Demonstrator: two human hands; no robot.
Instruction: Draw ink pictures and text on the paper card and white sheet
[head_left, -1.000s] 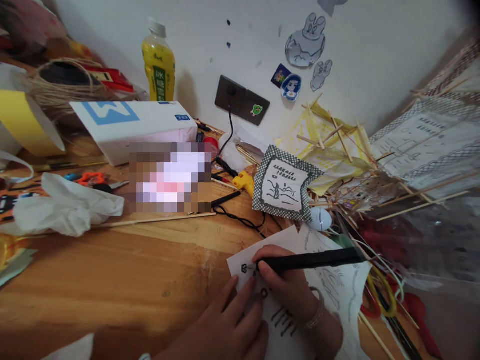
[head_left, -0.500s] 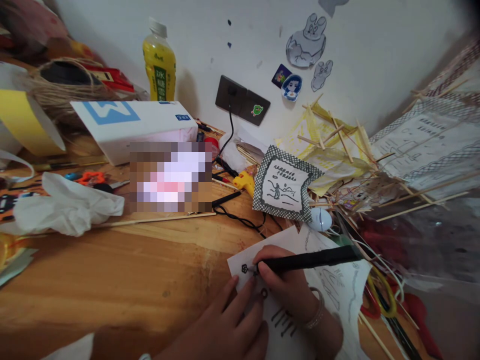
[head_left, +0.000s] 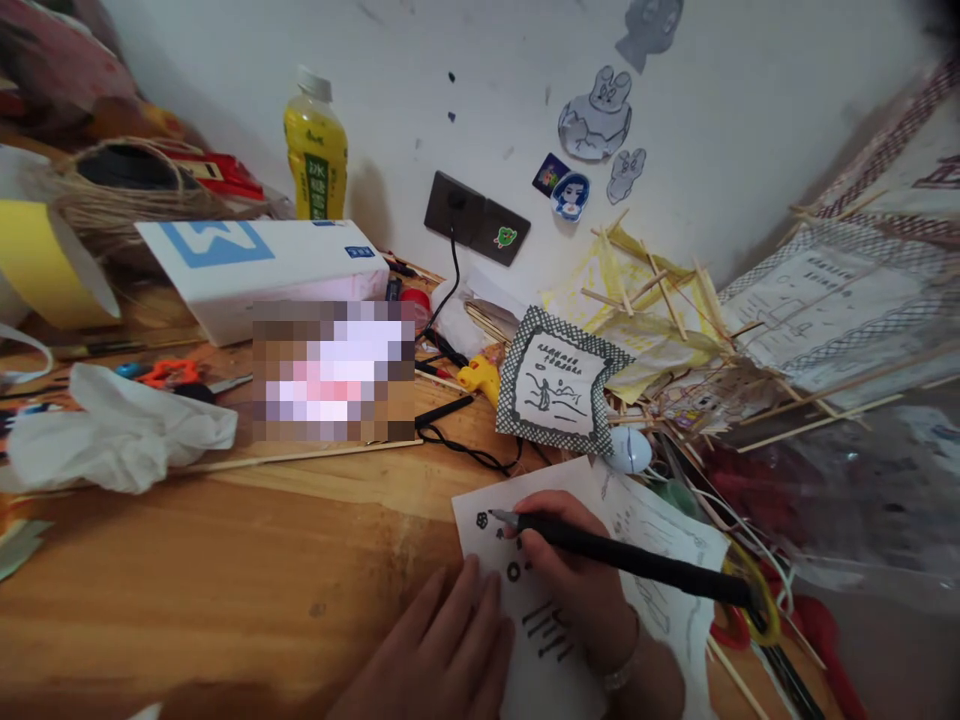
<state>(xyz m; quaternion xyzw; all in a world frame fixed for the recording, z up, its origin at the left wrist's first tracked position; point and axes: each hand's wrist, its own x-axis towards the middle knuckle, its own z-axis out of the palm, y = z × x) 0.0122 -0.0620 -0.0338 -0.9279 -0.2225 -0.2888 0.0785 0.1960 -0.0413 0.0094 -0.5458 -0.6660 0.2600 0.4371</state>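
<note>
A black marker pen (head_left: 637, 558) is gripped in my right hand (head_left: 574, 570), its grey tip beside a small black flower drawing near the upper left corner of a white sheet of paper (head_left: 540, 672). Below the flower, the sheet carries small circles and several short black strokes. My left hand (head_left: 442, 640) lies flat, fingers stretched out, across the sheet's left edge and the wooden table (head_left: 225, 580). A second drawn-on sheet (head_left: 686, 545) lies partly under my right arm. A checked-border drawing (head_left: 553, 385) leans behind both sheets.
Sticks with yellow paper (head_left: 637, 290) and scissors (head_left: 765, 590) crowd the right side. Behind stand a white box (head_left: 262, 260) and a yellow drink bottle (head_left: 316, 150). Crumpled tissue (head_left: 120, 430) lies at left, a white mouse (head_left: 630, 449) behind the sheets. A pixelated patch hides something mid-table.
The pen tip has lifted slightly off the flower drawing, and the pen's back end has tilted downward. My left hand has shifted slightly, uncovering more of the sheet. The whole view has shifted a little.
</note>
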